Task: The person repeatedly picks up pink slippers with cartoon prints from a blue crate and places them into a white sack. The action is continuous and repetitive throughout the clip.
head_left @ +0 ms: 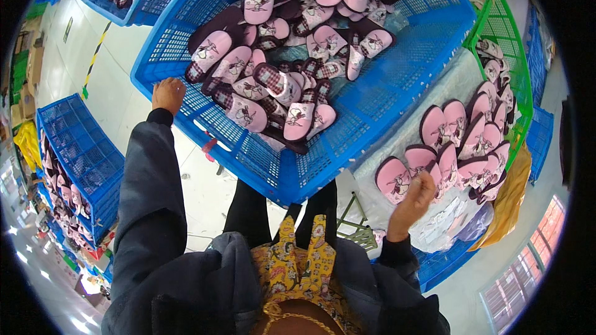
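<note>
On a pale, glossy floor point(115, 65), one blue crate point(87, 155) of slippers stands at the left, and the left hand point(168, 95) is curled over the rim of one big blue basket point(428, 31), seemingly to steady it. Inside that basket is a jumbled heap of pink slippers point(247, 113), too overlapped to count. Farther right, the right hand point(414, 205) has its fingertips drawn together at roughly a dozen laid-out slippers point(434, 125), overlapped probably to save space, whether pinching one I cannot tell, with one green basket point(509, 28) beyond.
</note>
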{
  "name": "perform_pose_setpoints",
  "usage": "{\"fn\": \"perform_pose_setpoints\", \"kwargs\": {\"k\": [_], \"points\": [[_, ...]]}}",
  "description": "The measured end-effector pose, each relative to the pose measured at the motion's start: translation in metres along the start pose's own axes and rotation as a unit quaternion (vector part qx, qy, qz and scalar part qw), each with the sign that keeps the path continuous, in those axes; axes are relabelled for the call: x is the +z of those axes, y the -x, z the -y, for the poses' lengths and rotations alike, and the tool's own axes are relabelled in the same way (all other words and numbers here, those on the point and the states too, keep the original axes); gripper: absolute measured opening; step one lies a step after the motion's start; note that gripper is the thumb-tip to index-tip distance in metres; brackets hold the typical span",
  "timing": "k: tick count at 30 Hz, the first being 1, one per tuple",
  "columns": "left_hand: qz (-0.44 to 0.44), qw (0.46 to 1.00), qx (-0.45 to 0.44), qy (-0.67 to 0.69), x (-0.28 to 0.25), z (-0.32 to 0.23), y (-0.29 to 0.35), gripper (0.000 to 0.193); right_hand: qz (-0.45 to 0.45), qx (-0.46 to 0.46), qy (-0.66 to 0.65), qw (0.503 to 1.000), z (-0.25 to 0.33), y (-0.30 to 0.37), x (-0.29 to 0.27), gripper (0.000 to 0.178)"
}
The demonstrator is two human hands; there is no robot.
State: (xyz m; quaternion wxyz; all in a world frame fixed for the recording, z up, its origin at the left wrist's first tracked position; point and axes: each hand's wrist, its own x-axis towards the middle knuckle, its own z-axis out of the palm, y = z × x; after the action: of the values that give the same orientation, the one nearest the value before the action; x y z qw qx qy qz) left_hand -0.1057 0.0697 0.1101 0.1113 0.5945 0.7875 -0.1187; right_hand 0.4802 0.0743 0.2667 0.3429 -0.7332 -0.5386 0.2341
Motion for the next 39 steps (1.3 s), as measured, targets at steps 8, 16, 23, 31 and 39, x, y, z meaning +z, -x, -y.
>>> {"fn": "perform_pose_setpoints", "kwargs": {"k": [8,16,23,31,39], "points": [[-0.045,0.997,-0.054,0.018,0.012,0.048,-0.019,0.028,0.309,0.121,-0.174,0.927,0.002,-0.017,0.269,0.027],[-0.055,0.994,-0.088,0.018,0.001,0.041,-0.021,0.026,0.38,0.015,0.083,0.921,-0.107,-0.109,0.522,0.051],[-0.044,0.995,-0.094,-0.007,0.009,0.049,-0.017,0.019,0.31,0.055,0.011,0.949,-0.122,-0.126,0.624,0.052],[-0.029,0.994,-0.104,0.005,0.006,0.039,-0.021,0.02,0.431,0.044,-0.123,0.893,-0.123,-0.069,0.531,0.038],[-0.036,0.995,-0.091,0.014,0.006,0.04,-0.032,0.017,0.46,-0.159,0.103,0.868,-0.144,-0.024,0.47,0.052]]}}
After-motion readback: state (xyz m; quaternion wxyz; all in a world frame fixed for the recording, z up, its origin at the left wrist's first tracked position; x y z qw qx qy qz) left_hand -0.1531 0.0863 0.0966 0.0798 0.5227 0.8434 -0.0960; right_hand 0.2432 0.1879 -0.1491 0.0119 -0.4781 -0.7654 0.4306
